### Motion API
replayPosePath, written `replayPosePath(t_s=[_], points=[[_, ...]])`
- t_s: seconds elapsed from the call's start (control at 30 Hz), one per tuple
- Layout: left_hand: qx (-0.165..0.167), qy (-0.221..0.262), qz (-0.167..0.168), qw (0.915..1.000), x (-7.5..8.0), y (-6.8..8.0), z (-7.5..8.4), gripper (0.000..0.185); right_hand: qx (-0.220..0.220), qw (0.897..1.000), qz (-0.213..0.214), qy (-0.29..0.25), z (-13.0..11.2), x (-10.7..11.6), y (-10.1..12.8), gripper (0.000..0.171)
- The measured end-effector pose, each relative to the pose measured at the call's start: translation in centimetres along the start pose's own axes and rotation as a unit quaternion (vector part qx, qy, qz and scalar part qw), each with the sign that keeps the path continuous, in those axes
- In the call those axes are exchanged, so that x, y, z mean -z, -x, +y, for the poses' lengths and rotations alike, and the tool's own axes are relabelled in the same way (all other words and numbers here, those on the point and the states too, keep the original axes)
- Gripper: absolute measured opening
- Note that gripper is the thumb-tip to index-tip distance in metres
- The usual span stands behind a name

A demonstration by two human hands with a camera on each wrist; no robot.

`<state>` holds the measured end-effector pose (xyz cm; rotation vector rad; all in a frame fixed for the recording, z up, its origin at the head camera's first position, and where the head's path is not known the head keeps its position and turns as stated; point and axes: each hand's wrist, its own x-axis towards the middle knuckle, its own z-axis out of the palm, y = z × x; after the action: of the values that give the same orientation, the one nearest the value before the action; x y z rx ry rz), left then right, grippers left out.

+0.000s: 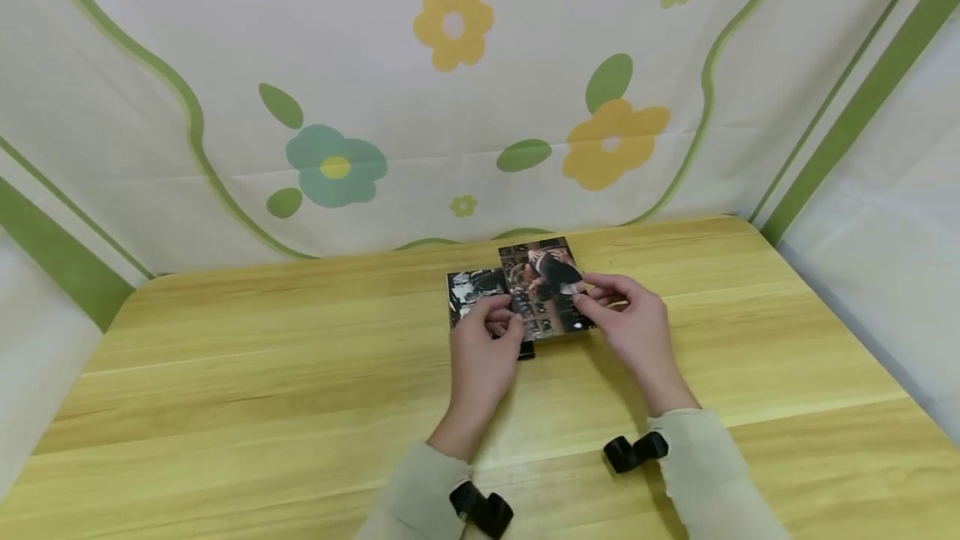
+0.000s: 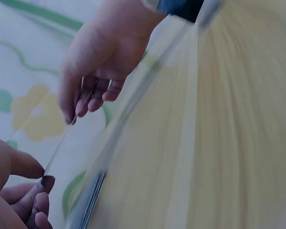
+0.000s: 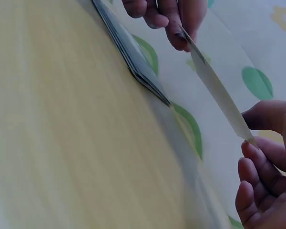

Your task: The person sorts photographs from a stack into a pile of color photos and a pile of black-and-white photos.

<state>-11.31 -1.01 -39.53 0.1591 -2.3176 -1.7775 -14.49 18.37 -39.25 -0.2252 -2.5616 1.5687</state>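
Note:
A photo (image 1: 553, 307) with a dark, busy picture is held up by both hands, its picture side toward the head camera. My left hand (image 1: 480, 357) pinches its left edge between thumb and fingers. On its opposite edge my right hand (image 1: 637, 327) pinches near the middle. The right wrist view shows the photo (image 3: 219, 90) as a pale, thin sheet spanning the two hands, apart from the table. A stack of photos (image 1: 467, 283) lies on the table beneath and left of it, partly covered by my left hand. Its layered edges (image 3: 128, 59) show from the side.
The wood-grain table (image 1: 262, 390) extends on all sides of the hands. A white cloth backdrop (image 1: 465, 107) with flowers and green lines hangs behind its far edge. Black straps with camera mounts (image 1: 483, 507) sit on both sleeves.

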Motion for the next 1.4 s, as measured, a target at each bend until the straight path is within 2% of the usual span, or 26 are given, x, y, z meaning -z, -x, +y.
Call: replayPosePath(t_s=[0.2, 0.43, 0.57, 0.67, 0.83, 1.0, 1.13, 1.4], points=[[0.015, 0.01, -0.035, 0.9992, -3.4, 0.4, 1.0, 0.027, -0.026, 0.999, 0.029, 0.02, 1.2, 2.7, -0.9, 0.04], [0.03, 0.005, -0.053, 0.9981, -5.8, 0.6, 1.3, 0.027, -0.05, 0.996, 0.015, 0.067, 2.3, 4.3, -1.6, 0.046], [0.034, -0.019, -0.058, 0.9976, -6.4, 0.5, 1.3, 0.029, -0.052, 0.994, 0.004, 0.095, 2.7, 4.4, -1.8, 0.045], [0.028, -0.055, -0.069, 0.9957, -6.6, 0.4, 1.4, 0.033, -0.044, 0.992, 0.001, 0.119, 3.0, 4.4, -1.9, 0.043], [-0.004, -0.125, -0.086, 0.9884, -6.9, 0.3, 1.7, 0.037, -0.031, 0.988, 0.0, 0.151, 3.4, 4.2, -2.0, 0.041], [-0.029, -0.176, -0.087, 0.9801, -7.1, 0.2, 2.0, 0.024, -0.029, 0.986, 0.005, 0.161, 3.6, 4.0, -2.1, 0.041], [-0.028, -0.198, -0.092, 0.9755, -7.2, 0.3, 2.0, 0.021, -0.022, 0.985, 0.01, 0.168, 3.6, 4.0, -2.1, 0.039], [-0.026, -0.229, -0.098, 0.9681, -7.6, 0.5, 1.9, 0.031, -0.011, 0.981, 0.01, 0.193, 3.8, 4.1, -2.0, 0.038]])
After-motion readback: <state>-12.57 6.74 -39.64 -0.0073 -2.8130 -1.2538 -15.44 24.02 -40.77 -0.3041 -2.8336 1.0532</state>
